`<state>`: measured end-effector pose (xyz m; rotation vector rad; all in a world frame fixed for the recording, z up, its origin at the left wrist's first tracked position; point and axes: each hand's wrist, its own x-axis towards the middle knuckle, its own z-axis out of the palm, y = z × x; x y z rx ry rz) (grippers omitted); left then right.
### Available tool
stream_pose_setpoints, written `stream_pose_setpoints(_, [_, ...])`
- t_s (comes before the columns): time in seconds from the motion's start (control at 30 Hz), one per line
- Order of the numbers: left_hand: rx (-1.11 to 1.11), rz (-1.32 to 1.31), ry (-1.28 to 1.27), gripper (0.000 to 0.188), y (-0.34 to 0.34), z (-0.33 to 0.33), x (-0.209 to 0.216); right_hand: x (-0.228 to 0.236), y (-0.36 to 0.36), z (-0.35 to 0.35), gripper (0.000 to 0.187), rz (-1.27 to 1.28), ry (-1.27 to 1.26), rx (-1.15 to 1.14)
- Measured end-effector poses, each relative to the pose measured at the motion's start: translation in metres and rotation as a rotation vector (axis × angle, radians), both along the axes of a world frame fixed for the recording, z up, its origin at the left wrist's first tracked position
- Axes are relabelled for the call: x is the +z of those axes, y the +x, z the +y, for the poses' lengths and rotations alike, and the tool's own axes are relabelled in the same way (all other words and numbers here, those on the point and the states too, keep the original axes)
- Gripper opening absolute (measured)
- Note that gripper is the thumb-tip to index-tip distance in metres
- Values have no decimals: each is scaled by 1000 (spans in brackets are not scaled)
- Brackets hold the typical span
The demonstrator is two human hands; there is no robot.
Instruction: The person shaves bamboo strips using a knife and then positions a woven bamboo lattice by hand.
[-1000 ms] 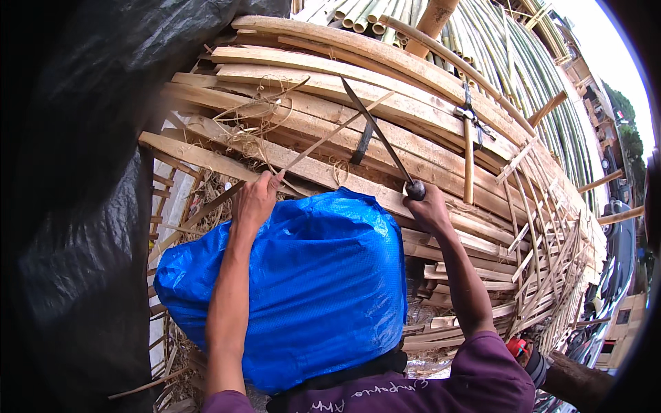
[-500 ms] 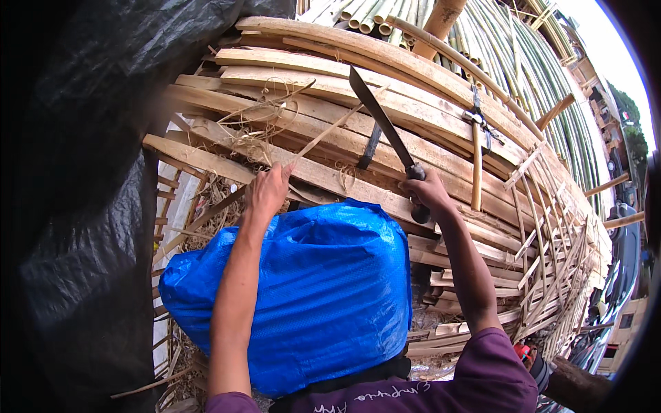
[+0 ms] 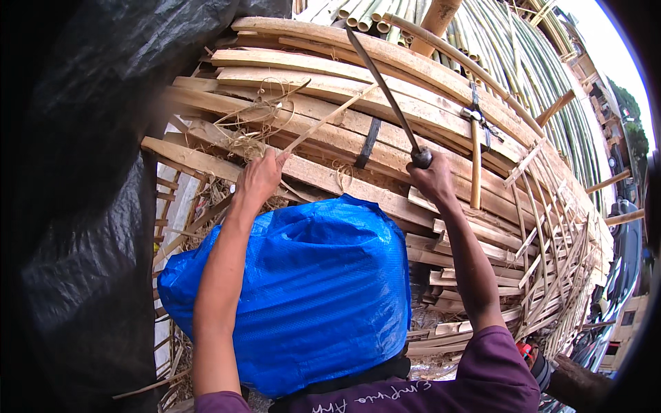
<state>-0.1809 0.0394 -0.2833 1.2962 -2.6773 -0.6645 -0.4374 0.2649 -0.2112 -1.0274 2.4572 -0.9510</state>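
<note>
- Pinching with closed fingers, the left hand (image 3: 259, 180) grips the near end of a narrow split strip (image 3: 332, 122), wood or bamboo, I cannot tell which. The strip slants up and to the right above stacked pale planks (image 3: 413, 110), its far end free. A loose pinch could let it twist or slide under pressure from a blade.
- The right hand (image 3: 434, 182) has its fingers wrapped around the dark handle of a long machete (image 3: 383, 91), blade pointing up and away to the left. A sweaty or slack grip could let the blade turn.
- The strip's far end appears right at the blade's line; whether they touch I cannot tell. A stroke drawn along the strip toward the left hand could run on into the fingers, which look bare.
- A blue woven tarp (image 3: 320, 289) covers the lap, below both hands. It could be slit if the blade dropped or overshot; it looks too thin to protect the legs.
- Curled shavings (image 3: 251, 146) lie just beyond the left hand. They could snag the strip or hide its edge.
- A black band (image 3: 368, 142) crosses one plank between the hands, and a tool with a wooden handle (image 3: 476, 165) rests beyond the right hand. A wide swing could clip either one.
</note>
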Motion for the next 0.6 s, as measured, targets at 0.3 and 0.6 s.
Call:
stream_pose_setpoints(0.3, [-23,8,-41,50,6,-3,2,30,19,-8,16,70,-76,32])
stream_pose_setpoints(0.6, [-67,-43,-116,50,-3,-2,7,-26,-14,-5,24,-93,201,-29])
